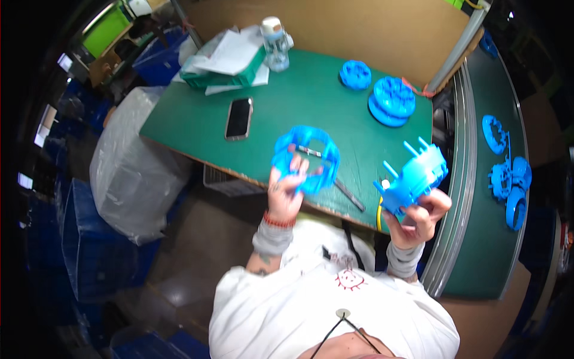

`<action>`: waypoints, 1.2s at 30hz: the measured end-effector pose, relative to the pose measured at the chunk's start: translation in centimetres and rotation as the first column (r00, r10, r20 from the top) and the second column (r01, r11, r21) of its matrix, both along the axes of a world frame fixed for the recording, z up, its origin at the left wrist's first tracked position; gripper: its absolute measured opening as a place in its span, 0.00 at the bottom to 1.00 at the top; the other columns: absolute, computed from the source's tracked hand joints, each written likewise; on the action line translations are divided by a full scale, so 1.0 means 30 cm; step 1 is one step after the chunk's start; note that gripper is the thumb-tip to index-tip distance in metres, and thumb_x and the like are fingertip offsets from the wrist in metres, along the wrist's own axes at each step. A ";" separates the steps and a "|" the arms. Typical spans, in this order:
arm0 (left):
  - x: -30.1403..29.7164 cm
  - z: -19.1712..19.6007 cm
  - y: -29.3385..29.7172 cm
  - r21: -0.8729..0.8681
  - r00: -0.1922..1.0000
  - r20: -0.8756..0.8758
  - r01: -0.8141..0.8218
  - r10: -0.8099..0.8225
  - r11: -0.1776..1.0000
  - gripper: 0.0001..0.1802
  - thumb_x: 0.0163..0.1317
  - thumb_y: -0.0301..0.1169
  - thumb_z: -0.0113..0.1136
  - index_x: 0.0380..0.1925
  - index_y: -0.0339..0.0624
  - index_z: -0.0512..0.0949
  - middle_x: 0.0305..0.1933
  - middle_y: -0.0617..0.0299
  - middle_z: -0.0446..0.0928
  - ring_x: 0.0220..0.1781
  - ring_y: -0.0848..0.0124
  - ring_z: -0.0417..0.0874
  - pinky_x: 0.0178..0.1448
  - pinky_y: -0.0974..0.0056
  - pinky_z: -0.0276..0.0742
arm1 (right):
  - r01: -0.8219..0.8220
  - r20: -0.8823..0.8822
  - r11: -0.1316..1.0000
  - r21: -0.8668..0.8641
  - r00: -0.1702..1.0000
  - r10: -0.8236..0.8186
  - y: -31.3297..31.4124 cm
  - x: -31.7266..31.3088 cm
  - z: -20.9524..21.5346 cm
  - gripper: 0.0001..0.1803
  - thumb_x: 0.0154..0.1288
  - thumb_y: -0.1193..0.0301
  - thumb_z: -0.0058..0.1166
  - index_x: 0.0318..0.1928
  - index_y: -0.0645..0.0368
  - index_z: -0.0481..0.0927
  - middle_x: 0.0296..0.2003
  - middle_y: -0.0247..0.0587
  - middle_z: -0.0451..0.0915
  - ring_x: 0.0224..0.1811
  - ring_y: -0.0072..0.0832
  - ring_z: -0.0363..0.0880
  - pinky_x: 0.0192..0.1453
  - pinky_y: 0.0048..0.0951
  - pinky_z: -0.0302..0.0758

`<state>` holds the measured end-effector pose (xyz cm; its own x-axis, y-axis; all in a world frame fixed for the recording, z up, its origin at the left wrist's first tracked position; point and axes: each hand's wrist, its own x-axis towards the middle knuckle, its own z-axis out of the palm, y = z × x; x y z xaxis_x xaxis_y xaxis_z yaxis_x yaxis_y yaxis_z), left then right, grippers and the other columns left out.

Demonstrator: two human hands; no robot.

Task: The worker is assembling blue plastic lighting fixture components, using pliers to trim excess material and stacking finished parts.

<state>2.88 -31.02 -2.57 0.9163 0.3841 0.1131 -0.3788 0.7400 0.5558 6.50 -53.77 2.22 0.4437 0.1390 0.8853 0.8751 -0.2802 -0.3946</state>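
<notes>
My left hand (pixel 286 192) is closed on the rim of a blue plastic ring-shaped part (pixel 329 157), holding it over the near edge of the green table. Through the ring's opening a short silver and dark object (pixel 309 151) shows; whether it lies on the table I cannot tell. In my right hand (pixel 418 222) is a blue round plastic part with prongs (pixel 420 173), tilted so that the prongs point up and left. The two parts are apart. A dark pen-like rod (pixel 349 195) lies on the table between my hands.
On the green table (pixel 197 128) are a phone (pixel 239 118), a bottle (pixel 275 45), papers in a green tray (pixel 226 75) and several blue round parts (pixel 391 100). To the right, a conveyor belt (pixel 472 263) carries more blue parts (pixel 507 179). A plastic-wrapped stack (pixel 134 161) stands left.
</notes>
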 end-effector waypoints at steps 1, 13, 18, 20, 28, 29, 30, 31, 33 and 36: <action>0.029 -0.027 0.005 0.072 0.993 0.115 0.032 -0.040 0.997 0.28 0.50 0.22 0.53 0.54 0.41 0.62 0.35 0.65 0.62 0.40 0.72 0.68 0.58 0.48 0.70 | 0.005 -0.015 1.000 -0.026 1.000 -0.006 0.021 -0.026 0.028 0.24 0.29 0.75 0.73 0.33 0.44 0.79 0.45 0.41 0.59 0.47 0.35 0.63 0.46 0.33 0.65; 0.046 0.003 -0.121 0.348 0.943 0.139 0.240 -0.303 0.906 0.44 0.47 0.50 0.60 0.56 0.37 0.52 0.42 0.62 0.61 0.47 0.74 0.65 0.57 0.65 0.63 | 0.217 0.012 0.962 -0.164 0.976 -0.218 0.142 -0.184 -0.085 0.20 0.33 0.72 0.72 0.33 0.49 0.80 0.44 0.40 0.68 0.46 0.35 0.64 0.46 0.31 0.63; 0.021 -0.012 -0.148 0.335 0.940 0.203 0.196 -0.273 0.922 0.44 0.46 0.48 0.60 0.57 0.37 0.50 0.46 0.59 0.61 0.49 0.71 0.65 0.57 0.65 0.62 | 0.253 -0.070 0.961 -0.115 0.963 -0.261 0.134 -0.228 -0.089 0.20 0.34 0.73 0.71 0.34 0.51 0.79 0.43 0.41 0.67 0.44 0.35 0.64 0.45 0.31 0.63; 0.009 -0.018 -0.168 0.333 0.942 0.227 0.165 -0.248 0.928 0.44 0.46 0.48 0.60 0.57 0.37 0.50 0.46 0.58 0.61 0.49 0.71 0.65 0.57 0.64 0.62 | 0.257 -0.060 0.958 -0.124 0.962 -0.266 0.145 -0.240 -0.108 0.20 0.34 0.73 0.70 0.34 0.51 0.78 0.43 0.41 0.67 0.44 0.35 0.63 0.45 0.31 0.63; 0.079 0.005 -0.171 0.290 0.944 0.296 0.057 -0.146 0.955 0.43 0.50 0.48 0.59 0.59 0.41 0.48 0.46 0.57 0.60 0.50 0.69 0.63 0.62 0.60 0.58 | 0.196 -0.030 0.979 -0.056 0.980 -0.197 0.183 -0.132 -0.069 0.22 0.34 0.75 0.70 0.35 0.52 0.78 0.41 0.40 0.69 0.41 0.34 0.66 0.43 0.31 0.64; 0.082 0.011 -0.185 0.300 0.960 0.246 0.058 -0.136 0.952 0.44 0.50 0.48 0.59 0.59 0.41 0.47 0.46 0.57 0.60 0.51 0.69 0.63 0.62 0.61 0.58 | 0.170 -0.096 0.983 -0.073 0.980 -0.177 0.192 -0.102 -0.076 0.22 0.34 0.75 0.70 0.35 0.52 0.78 0.42 0.40 0.69 0.41 0.34 0.66 0.43 0.31 0.64; 0.101 0.001 -0.178 0.356 0.956 0.255 0.049 -0.147 0.933 0.45 0.49 0.49 0.60 0.59 0.41 0.46 0.48 0.56 0.60 0.52 0.69 0.62 0.62 0.62 0.57 | 0.167 -0.114 0.985 -0.053 0.978 -0.172 0.204 -0.071 -0.089 0.21 0.35 0.74 0.69 0.35 0.53 0.78 0.43 0.40 0.69 0.41 0.35 0.65 0.43 0.32 0.64; 0.114 -0.010 -0.180 0.391 0.962 0.231 0.046 -0.147 0.919 0.46 0.48 0.50 0.61 0.58 0.41 0.48 0.50 0.55 0.60 0.54 0.68 0.62 0.59 0.63 0.60 | 0.157 -0.113 0.986 -0.053 0.980 -0.162 0.211 -0.046 -0.096 0.21 0.35 0.74 0.69 0.35 0.53 0.78 0.43 0.40 0.69 0.41 0.35 0.65 0.43 0.32 0.64; 0.142 -0.008 -0.198 0.367 0.965 0.218 0.056 -0.145 0.928 0.44 0.46 0.45 0.63 0.56 0.40 0.49 0.49 0.56 0.60 0.53 0.68 0.64 0.56 0.63 0.63 | 0.141 -0.128 0.987 -0.073 0.980 -0.150 0.219 -0.006 -0.109 0.19 0.36 0.75 0.66 0.35 0.53 0.78 0.44 0.41 0.69 0.41 0.35 0.65 0.44 0.33 0.64; 0.226 0.010 -0.167 0.541 0.982 0.162 -0.010 -0.092 0.841 0.41 0.43 0.38 0.65 0.54 0.38 0.52 0.49 0.55 0.61 0.52 0.67 0.66 0.56 0.64 0.65 | 0.110 -0.107 0.982 -0.153 0.986 -0.127 0.209 0.077 -0.076 0.18 0.38 0.72 0.63 0.35 0.54 0.77 0.44 0.43 0.68 0.42 0.36 0.65 0.45 0.34 0.64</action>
